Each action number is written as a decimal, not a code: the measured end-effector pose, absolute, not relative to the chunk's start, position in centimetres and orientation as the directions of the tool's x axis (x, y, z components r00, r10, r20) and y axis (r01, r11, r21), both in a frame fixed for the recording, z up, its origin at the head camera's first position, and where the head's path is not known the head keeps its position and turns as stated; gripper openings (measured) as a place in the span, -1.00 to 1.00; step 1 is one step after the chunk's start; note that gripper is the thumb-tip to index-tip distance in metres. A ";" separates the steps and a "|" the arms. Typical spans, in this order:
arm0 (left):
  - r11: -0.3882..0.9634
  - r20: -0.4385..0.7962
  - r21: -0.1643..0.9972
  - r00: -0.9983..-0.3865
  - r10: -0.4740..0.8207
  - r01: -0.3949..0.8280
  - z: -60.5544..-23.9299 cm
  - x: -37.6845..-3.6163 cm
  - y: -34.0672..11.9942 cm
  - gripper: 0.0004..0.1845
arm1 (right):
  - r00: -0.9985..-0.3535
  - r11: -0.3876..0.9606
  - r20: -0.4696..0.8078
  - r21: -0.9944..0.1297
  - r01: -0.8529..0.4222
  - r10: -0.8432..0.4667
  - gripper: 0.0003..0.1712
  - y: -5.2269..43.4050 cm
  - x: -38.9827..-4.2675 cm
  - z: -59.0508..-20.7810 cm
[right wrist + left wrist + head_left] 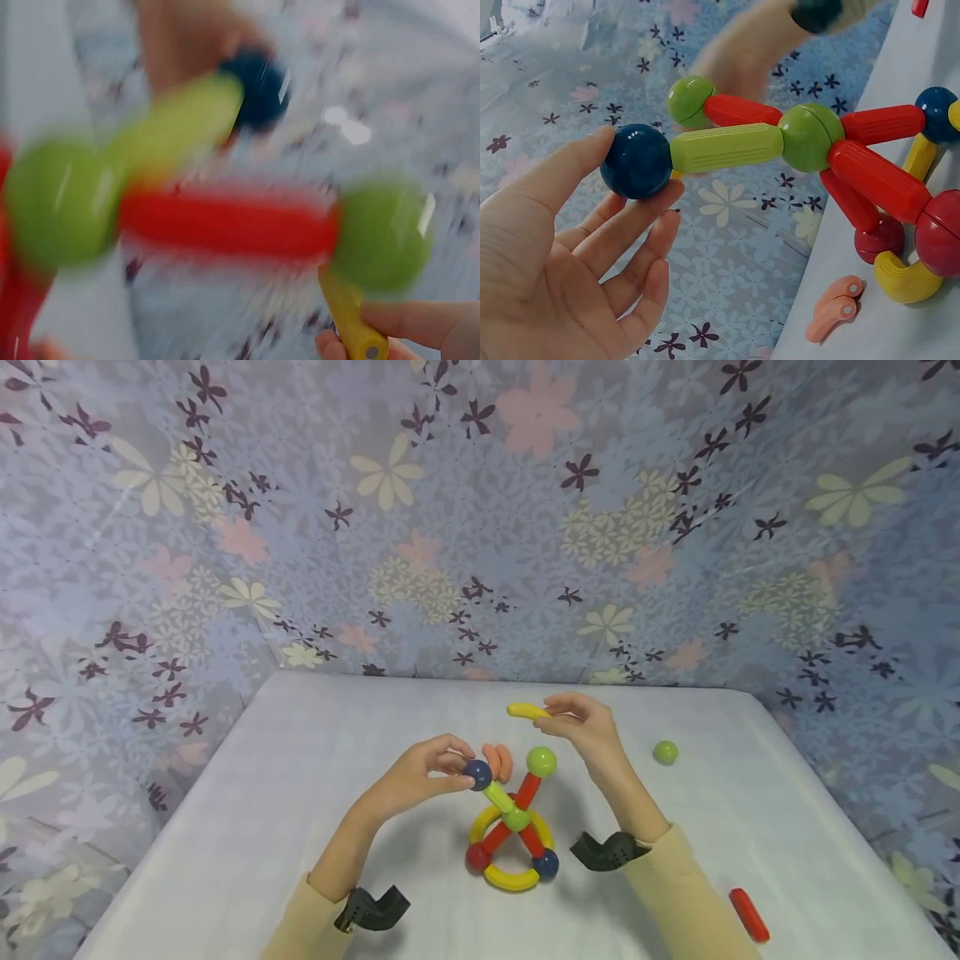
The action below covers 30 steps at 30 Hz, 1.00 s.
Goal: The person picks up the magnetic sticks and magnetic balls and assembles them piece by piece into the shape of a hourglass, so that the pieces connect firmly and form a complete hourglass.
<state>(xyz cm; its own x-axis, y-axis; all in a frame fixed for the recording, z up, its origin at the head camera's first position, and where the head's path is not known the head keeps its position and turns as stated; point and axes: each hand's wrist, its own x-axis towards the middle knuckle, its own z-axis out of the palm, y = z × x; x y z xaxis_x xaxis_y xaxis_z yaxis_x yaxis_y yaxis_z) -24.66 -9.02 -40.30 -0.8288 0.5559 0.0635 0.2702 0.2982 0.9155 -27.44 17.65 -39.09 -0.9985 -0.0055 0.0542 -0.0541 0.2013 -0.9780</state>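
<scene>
While the left hand is pinching the dark blue ball between thumb and curled fingers, the right hand is gripping a curved yellow rod by one end, fingers closed around it. The toy structure is standing on the white table, between the two forearms. From its central green ball, a lime-green rod is running up to the blue ball, long axis tilting toward the left hand; a red rod is pointing up to another green ball. The yellow rod is hovering above and behind that ball, lying roughly level. Pink curved pieces are lying behind the structure.
</scene>
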 end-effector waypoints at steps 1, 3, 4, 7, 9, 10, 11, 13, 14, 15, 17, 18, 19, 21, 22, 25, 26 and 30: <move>0.300 0.065 0.915 -0.830 0.553 0.271 -40.3 -24.7 -9.0 -0.70 | -0.998 0.177 0.061 -0.982 -0.064 -0.027 -0.61 17.1 -26.9 -38.4; 0.302 0.063 0.916 -0.837 0.544 0.265 -40.3 -24.8 -9.0 -0.71 | -0.994 0.142 0.077 -0.986 -0.086 -0.074 -0.62 16.2 -26.1 -37.6; 0.301 0.059 0.918 -0.839 0.541 0.258 -40.3 -24.8 -9.0 -0.71 | -0.993 0.138 0.080 -0.986 -0.092 -0.092 -0.62 15.8 -25.9 -37.3; 0.292 0.056 0.922 -0.834 0.549 0.254 -40.3 -24.9 -8.9 -0.71 | -0.989 0.159 0.077 -0.983 -0.097 -0.128 -0.63 15.2 -25.5 -37.1; 0.289 0.052 0.923 -0.830 0.556 0.252 -40.2 -24.9 -8.8 -0.70 | -0.987 0.171 0.075 -0.980 -0.099 -0.141 -0.64 15.3 -25.3 -37.2; 0.287 0.051 0.924 -0.828 0.559 0.250 -40.2 -24.9 -8.8 -0.70 | -0.986 0.177 0.073 -0.979 -0.099 -0.148 -0.64 15.3 -25.3 -37.3; 0.291 0.050 0.923 -0.828 0.559 0.252 -40.2 -24.9 -8.8 -0.71 | -0.985 0.183 0.072 -0.978 -0.101 -0.157 -0.64 15.4 -25.3 -37.4; 0.293 0.054 0.920 -0.827 0.560 0.258 -40.2 -24.9 -8.9 -0.72 | -0.982 0.183 0.073 -0.977 -0.105 -0.174 -0.63 15.5 -25.3 -37.5; 0.293 0.056 0.920 -0.826 0.561 0.261 -40.3 -25.0 -9.0 -0.72 | -0.981 0.185 0.074 -0.977 -0.107 -0.181 -0.63 15.5 -25.3 -37.6; 0.290 0.060 0.920 -0.826 0.561 0.264 -40.3 -25.0 -9.0 -0.73 | -0.979 0.191 0.074 -0.975 -0.110 -0.188 -0.62 15.4 -25.3 -37.6; 0.289 0.063 0.919 -0.825 0.562 0.267 -40.3 -25.1 -9.1 -0.74 | -0.977 0.204 0.078 -0.972 -0.119 -0.200 -0.62 15.3 -25.2 -37.7; 0.285 0.065 0.920 -0.822 0.565 0.269 -40.3 -25.1 -9.1 -0.74 | -0.974 0.211 0.080 -0.969 -0.125 -0.212 -0.62 15.2 -25.2 -37.7; 0.281 0.065 0.921 -0.821 0.567 0.268 -40.3 -25.1 -9.2 -0.74 | -0.971 0.218 0.082 -0.967 -0.132 -0.225 -0.63 15.2 -25.2 -37.7; 0.279 0.064 0.923 -0.820 0.568 0.265 -40.2 -25.1 -9.2 -0.74 | -0.965 0.234 0.086 -0.961 -0.146 -0.248 -0.63 15.0 -25.1 -37.7; 0.281 0.060 0.923 -0.821 0.568 0.262 -40.2 -25.1 -9.2 -0.73 | -0.963 0.238 0.086 -0.960 -0.149 -0.257 -0.64 14.9 -25.1 -37.7; 0.290 0.052 0.922 -0.823 0.565 0.258 -40.2 -25.0 -9.3 -0.72 | -0.962 0.264 0.078 -0.953 -0.149 -0.263 -0.65 14.9 -25.1 -37.8; 0.293 0.049 0.921 -0.823 0.565 0.256 -40.1 -25.0 -9.3 -0.71 | -0.963 0.276 0.072 -0.950 -0.146 -0.260 -0.65 14.9 -25.1 -37.9; 0.284 0.042 0.926 -0.813 0.581 0.250 -39.9 -24.9 -9.3 -0.64 | -0.969 0.318 0.043 -0.940 -0.122 -0.245 -0.65 15.0 -25.1 -38.0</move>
<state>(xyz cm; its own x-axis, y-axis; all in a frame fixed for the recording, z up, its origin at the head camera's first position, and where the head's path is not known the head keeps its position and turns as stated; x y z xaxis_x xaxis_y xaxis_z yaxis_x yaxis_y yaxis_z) -24.88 -9.32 -39.94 -0.8131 0.5807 0.0417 0.2504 0.2841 0.9255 -25.08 14.99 -37.99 -0.9687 -0.2446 0.0427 -0.1217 0.3176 -0.9404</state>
